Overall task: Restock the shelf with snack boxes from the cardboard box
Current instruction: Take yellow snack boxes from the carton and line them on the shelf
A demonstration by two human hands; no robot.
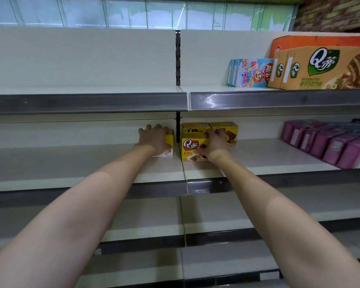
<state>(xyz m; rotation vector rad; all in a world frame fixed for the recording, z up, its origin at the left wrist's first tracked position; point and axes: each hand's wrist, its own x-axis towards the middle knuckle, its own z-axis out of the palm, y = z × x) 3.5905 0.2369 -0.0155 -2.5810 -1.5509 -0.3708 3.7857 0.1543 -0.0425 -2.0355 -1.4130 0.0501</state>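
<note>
Placing step: left hand (154, 138) grips a yellow box (169, 142) on the shelf (279, 156); right hand (214, 144) holds another (192, 147). Next, let go and fetch more from the carton (320, 67).

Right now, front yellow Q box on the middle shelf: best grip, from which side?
Grip the front yellow box across its short ends, coming from the open shelf front. It stands upright, face forward; another box sits close behind it, and the right hand already covers its right end.

A yellow snack box (169, 140) is held by the left hand (154, 138) on the middle shelf (71, 163). Another yellow box (192, 147) just to its right is gripped by the right hand (215, 142). A big cardboard box (324, 67) is seen up on the top shelf (216, 88), far right.
</note>
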